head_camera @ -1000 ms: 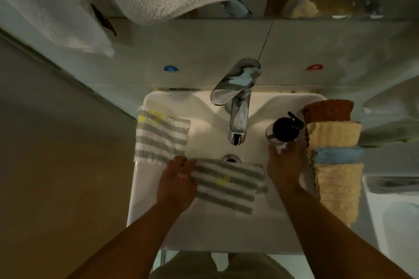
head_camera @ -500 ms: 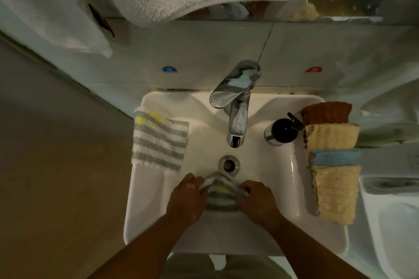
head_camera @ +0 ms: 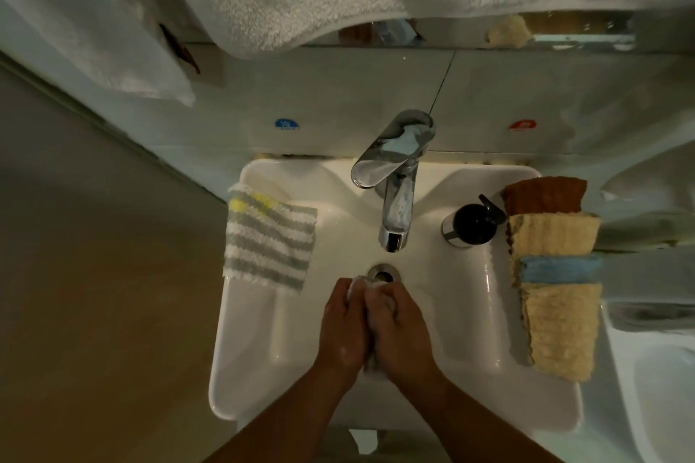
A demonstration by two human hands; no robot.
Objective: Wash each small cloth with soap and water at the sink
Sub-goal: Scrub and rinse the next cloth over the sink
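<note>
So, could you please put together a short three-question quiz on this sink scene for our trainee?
1. True or false: water is running from the faucet.
2. Which item stands between the faucet and the stacked cloths? A) soap dispenser B) cup C) sponge
3. What are the left hand and right hand doing?

Key: 1. False, no stream is visible. 2. A. 3. Squeezing a bunched cloth between them over the basin, near the drain; a striped cloth lies on the left rim.
</note>
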